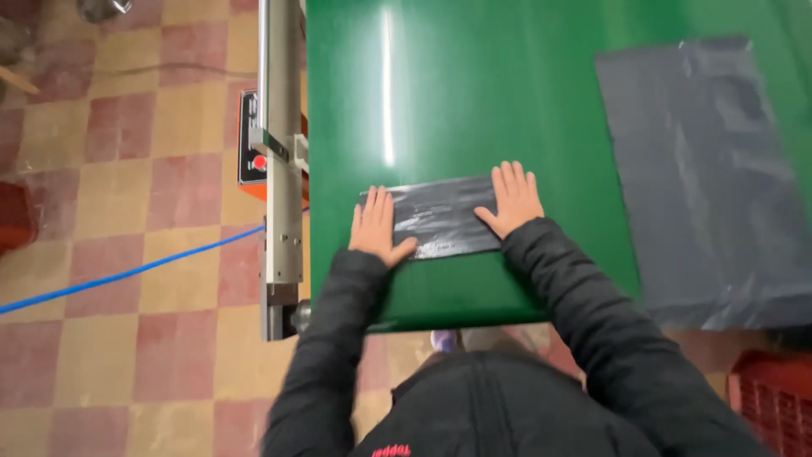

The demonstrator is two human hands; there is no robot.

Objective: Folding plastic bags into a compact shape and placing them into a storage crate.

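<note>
A folded dark grey plastic bag (441,218) lies on the green conveyor belt (474,101) near its front end. My left hand (377,226) presses flat on the bag's left end, fingers together and thumb out. My right hand (510,197) lies flat on the bag's right end, fingers slightly spread. Neither hand grips anything. Both arms are in black padded sleeves.
A large flat grey plastic sheet (710,169) covers the belt's right side. A metal frame rail (281,161) with a control box and red button (259,162) runs along the left edge. A blue cable (127,272) crosses the checkered floor. A red crate (774,398) sits bottom right.
</note>
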